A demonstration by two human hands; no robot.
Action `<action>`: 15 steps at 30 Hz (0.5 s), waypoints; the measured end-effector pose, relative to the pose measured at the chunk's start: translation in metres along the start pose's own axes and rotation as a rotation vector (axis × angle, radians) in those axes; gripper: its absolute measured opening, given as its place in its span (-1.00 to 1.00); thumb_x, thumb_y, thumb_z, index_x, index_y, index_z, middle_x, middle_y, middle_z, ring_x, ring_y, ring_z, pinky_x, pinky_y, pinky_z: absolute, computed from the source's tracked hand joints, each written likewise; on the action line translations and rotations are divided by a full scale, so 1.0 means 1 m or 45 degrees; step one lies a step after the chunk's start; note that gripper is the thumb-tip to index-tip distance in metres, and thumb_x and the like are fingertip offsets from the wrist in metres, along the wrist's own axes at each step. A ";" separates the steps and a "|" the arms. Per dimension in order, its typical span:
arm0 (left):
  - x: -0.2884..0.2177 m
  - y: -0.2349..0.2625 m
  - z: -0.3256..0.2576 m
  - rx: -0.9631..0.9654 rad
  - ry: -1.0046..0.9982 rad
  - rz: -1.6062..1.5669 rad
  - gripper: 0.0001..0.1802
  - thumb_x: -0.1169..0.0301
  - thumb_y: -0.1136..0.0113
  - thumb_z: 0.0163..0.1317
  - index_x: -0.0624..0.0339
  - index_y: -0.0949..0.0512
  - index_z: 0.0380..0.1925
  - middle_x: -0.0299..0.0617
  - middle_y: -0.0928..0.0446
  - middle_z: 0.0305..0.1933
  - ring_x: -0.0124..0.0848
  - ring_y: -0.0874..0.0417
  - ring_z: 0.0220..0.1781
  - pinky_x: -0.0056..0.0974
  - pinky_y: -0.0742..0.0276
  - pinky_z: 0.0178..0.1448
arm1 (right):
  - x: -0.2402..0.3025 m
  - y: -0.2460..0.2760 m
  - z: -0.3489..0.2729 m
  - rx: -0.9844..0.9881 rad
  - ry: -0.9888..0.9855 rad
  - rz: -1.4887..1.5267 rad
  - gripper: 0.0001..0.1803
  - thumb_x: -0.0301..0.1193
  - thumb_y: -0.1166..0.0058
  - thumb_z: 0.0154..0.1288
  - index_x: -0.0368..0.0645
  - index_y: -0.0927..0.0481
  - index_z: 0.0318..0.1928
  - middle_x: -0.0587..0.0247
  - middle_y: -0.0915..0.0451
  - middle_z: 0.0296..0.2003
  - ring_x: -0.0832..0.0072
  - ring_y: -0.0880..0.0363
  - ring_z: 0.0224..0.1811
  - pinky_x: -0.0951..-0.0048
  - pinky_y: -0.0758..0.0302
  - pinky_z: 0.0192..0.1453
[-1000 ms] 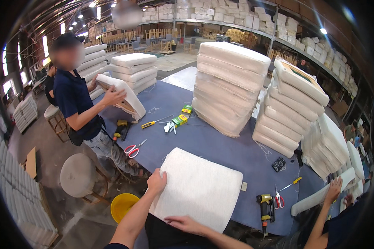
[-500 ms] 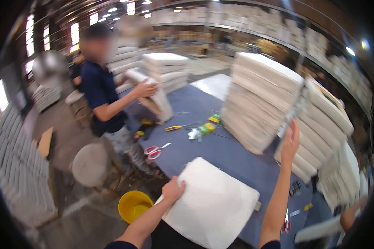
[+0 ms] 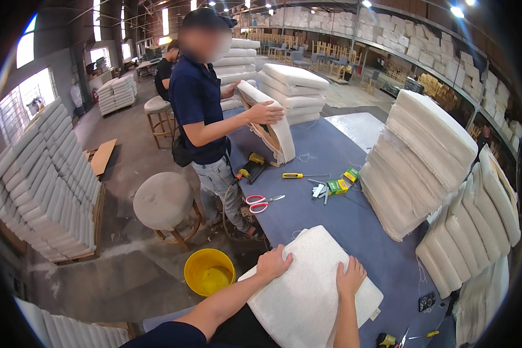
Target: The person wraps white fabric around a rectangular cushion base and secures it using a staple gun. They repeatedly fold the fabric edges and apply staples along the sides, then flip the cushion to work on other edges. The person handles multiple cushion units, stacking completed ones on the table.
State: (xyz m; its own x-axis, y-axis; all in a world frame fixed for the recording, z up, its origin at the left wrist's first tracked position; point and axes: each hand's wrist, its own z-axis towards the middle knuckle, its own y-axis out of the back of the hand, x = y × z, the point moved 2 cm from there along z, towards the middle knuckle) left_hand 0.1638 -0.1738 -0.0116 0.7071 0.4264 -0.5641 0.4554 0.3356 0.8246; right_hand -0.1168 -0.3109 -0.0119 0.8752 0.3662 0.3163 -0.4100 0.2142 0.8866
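A white padded seat cushion lies at the near edge of the blue-grey table, directly in front of me. My left hand is closed on its left edge, fingers bent over the fabric. On the cushion's right side rests my right hand, its fingers apart and lying on the top surface near the far edge. Red-and-white scissors sit past the left hand. Farther off are a yellow screwdriver and green-and-yellow small boxes with pale sticks beside them.
Across the table a person tilts another cushion upright. Tall cushion stacks stand at right. A yellow bucket and a round stool are on the floor at left. A yellow-and-black power tool lies by the person.
My right hand has come down from beside the tall stack onto the cushion. My left hand stays on the cushion's left edge. The view has shifted.
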 end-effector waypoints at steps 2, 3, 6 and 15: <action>-0.003 0.000 0.000 -0.026 -0.009 0.024 -0.41 -0.14 -0.09 0.50 0.24 -0.55 0.02 0.18 -0.76 -0.19 0.15 -0.83 -0.15 0.20 -0.73 -0.05 | -0.004 0.000 -0.001 -0.014 0.025 0.023 -0.34 -0.05 -0.18 0.53 -0.24 -0.58 0.43 -0.07 -0.62 0.37 -0.02 -0.48 0.47 -0.22 -0.13 0.69; -0.003 -0.002 -0.004 -0.027 -0.013 0.027 -0.41 -0.14 -0.09 0.50 0.24 -0.54 0.01 0.18 -0.76 -0.19 0.15 -0.83 -0.15 0.20 -0.73 -0.05 | -0.007 0.001 -0.003 -0.014 0.033 0.022 -0.34 -0.05 -0.18 0.53 -0.24 -0.59 0.42 -0.06 -0.63 0.35 -0.01 -0.49 0.45 -0.21 -0.14 0.68; 0.003 0.002 0.001 0.012 0.001 0.006 -0.42 -0.14 -0.09 0.50 0.22 -0.55 0.01 0.17 -0.76 -0.16 0.14 -0.83 -0.11 0.21 -0.72 -0.02 | -0.002 -0.005 0.000 -0.089 0.060 0.039 -0.36 -0.06 -0.21 0.51 -0.24 -0.60 0.39 -0.02 -0.66 0.31 0.00 -0.51 0.42 -0.17 -0.17 0.66; -0.001 0.003 -0.003 -0.010 0.010 -0.033 -0.43 -0.13 -0.10 0.49 0.21 -0.57 0.04 0.19 -0.77 -0.14 0.17 -0.83 -0.10 0.22 -0.71 0.02 | -0.009 -0.006 -0.005 -0.121 0.082 0.044 -0.39 -0.08 -0.22 0.49 -0.25 -0.62 0.35 -0.08 -0.67 0.27 -0.04 -0.53 0.37 -0.16 -0.21 0.61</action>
State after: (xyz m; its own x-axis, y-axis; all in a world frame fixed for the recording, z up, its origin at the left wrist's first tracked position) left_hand 0.1628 -0.1706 -0.0088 0.6907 0.4241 -0.5858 0.4693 0.3535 0.8092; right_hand -0.1236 -0.3111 -0.0220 0.8429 0.4319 0.3210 -0.4649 0.2841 0.8385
